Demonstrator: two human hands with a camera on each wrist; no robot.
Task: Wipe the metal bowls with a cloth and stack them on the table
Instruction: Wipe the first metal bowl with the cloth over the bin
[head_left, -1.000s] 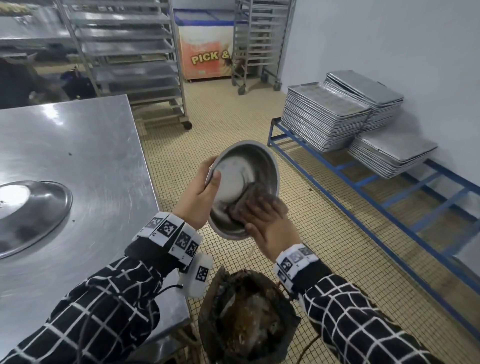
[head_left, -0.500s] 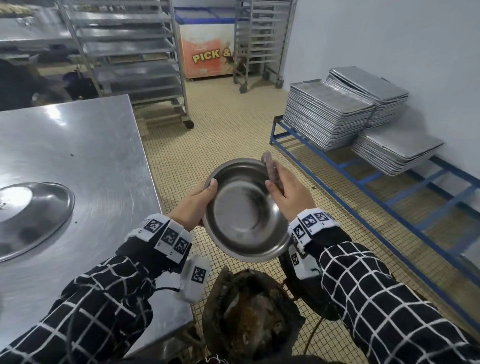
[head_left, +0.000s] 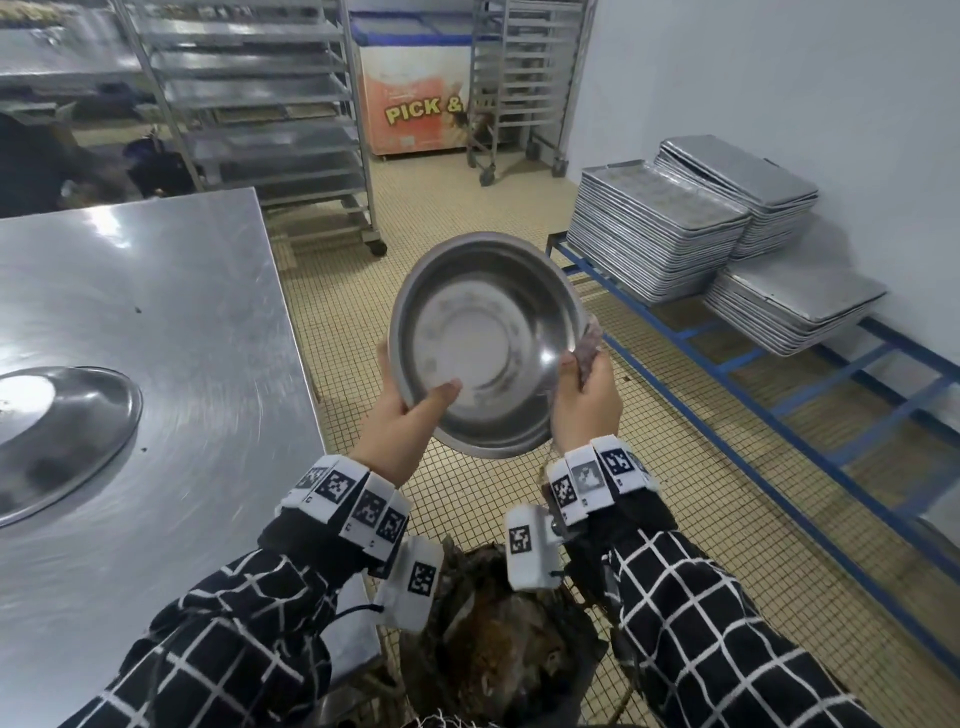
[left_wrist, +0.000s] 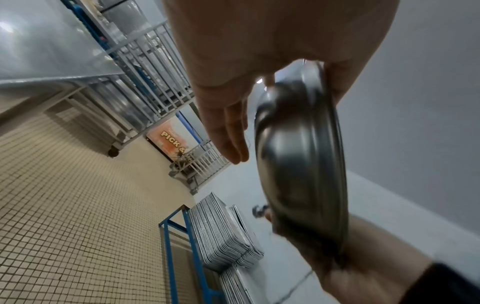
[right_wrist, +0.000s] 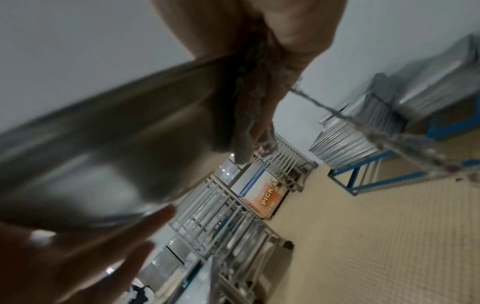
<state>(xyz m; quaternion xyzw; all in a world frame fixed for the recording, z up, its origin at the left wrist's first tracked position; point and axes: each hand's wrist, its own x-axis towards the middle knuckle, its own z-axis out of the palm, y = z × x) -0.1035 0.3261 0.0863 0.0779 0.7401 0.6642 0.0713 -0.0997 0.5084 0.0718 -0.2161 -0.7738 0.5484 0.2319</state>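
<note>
I hold a round metal bowl up over the tiled floor, its hollow tilted toward me. My left hand grips the lower left rim, thumb inside, fingers behind. My right hand holds the right rim with a grey-brown cloth pressed against the bowl's outer side. In the left wrist view the bowl shows edge-on, with the fingers straight behind it. The right wrist view is blurred; there the cloth lies between hand and bowl. An upturned metal bowl lies on the steel table at left.
A dark bin of wet dirty stuff stands below my hands by the table's corner. Stacked metal trays sit on a blue frame at right. Wheeled tray racks and an orange chest freezer stand behind.
The cloth hand left the bowl's inside and went to its right rim and outer side. The bowl rose and tipped more upright toward me.
</note>
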